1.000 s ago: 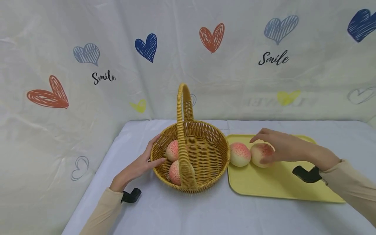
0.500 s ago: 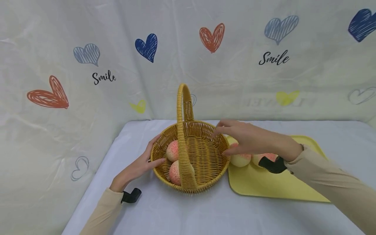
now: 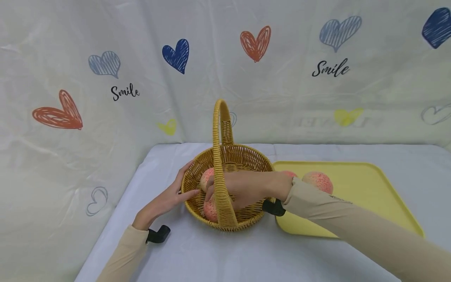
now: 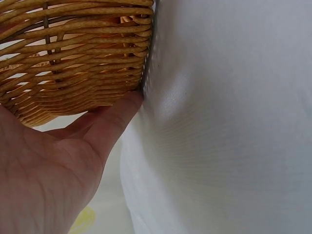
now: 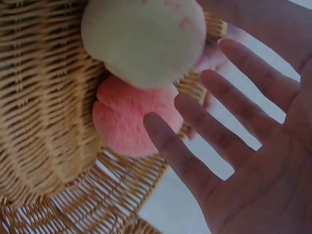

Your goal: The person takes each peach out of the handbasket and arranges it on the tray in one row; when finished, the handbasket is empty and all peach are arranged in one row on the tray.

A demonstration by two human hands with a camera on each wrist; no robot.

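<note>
In the head view, the wicker basket (image 3: 251,156) holds an upper peach (image 3: 206,177) and a lower peach (image 3: 210,210) on its left side. My left hand (image 3: 168,200) holds the left rim, thumb over the edge; the left wrist view shows my fingers (image 4: 113,122) against the outer wicker wall (image 4: 73,73). My right hand (image 3: 246,188) reaches into the basket, passing behind the handle. In the right wrist view its fingers (image 5: 229,141) are spread beside a pale peach (image 5: 144,41) and a pink peach (image 5: 134,122); whether they touch cannot be told.
A yellow tray (image 3: 373,203) lies right of the basket, partly under my right sleeve (image 3: 352,219). On it sit a peach (image 3: 318,181) and another (image 3: 289,173) partly hidden by my wrist. The basket's tall handle (image 3: 217,156) arches above it.
My right hand has moved left from over the tray's peaches, past the basket's right rim, to the peaches inside. My left hand and the basket have stayed put.
</note>
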